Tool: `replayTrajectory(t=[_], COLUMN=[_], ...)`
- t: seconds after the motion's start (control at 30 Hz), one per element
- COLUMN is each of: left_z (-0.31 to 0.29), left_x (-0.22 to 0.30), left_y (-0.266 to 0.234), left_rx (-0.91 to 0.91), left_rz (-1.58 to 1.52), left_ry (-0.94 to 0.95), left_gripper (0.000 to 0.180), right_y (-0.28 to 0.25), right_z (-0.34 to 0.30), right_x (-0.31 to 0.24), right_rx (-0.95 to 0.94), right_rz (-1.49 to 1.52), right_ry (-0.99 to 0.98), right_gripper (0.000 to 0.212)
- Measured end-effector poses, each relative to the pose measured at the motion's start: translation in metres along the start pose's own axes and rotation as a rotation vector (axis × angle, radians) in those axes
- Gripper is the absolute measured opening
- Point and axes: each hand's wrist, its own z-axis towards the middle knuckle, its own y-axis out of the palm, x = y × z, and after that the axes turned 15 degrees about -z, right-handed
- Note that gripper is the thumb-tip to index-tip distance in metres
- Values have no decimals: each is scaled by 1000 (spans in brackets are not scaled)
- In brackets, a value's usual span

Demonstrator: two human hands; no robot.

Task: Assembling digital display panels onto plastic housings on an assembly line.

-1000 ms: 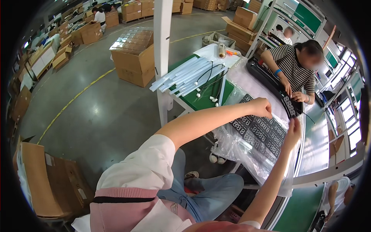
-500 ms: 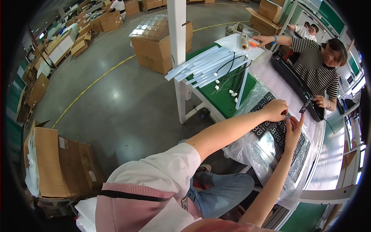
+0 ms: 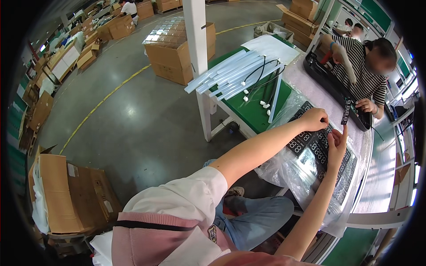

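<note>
My left hand (image 3: 314,119) is closed in a pinch over the upper part of the black digit display panels (image 3: 318,153); whatever is between its fingertips is too small to make out. Just to its right, my right hand (image 3: 337,148) has its index finger stretched up and its thumb apart. That fingertip is at the lower end of a single narrow display panel (image 3: 346,111), which stands out against the pale mat near a co-worker's hand. Clear plastic film (image 3: 284,170) lies under and around the panels.
Across the bench a co-worker in a striped top bends over a long black housing (image 3: 330,88), a pale tube (image 3: 349,71) in one hand. Translucent strips (image 3: 239,73) and cables with white plugs (image 3: 266,105) lie on the green surface (image 3: 248,113). A white post (image 3: 197,53) rises beside it.
My hands have drawn slightly apart, the left moving up. The single panel has turned more upright. The co-worker's far arm has come back from the white sheet with the tube.
</note>
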Motion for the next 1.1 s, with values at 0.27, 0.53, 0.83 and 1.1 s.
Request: replayTrajectory(t=[0.27,0.53,0.83,1.1], left_z=[0,-1,-2,-5], left_x=[0,3,7,9], left_y=[-3,-4,-6,-7], left_rx=[-9,-18,-28,-33], left_rz=[-10,-4,-8,23], left_ry=[22,41,41,16], left_gripper=[9,7,7,10], right_y=[1,0,0,2], right_z=[0,-4,-4,-5], right_x=[1,-9,-9,-7], right_rx=[-10,-17,-18,-22], right_rz=[-35,-151,-149,-134], right_ry=[-29,-91,-79,-77], right_gripper=[66,69,67,64])
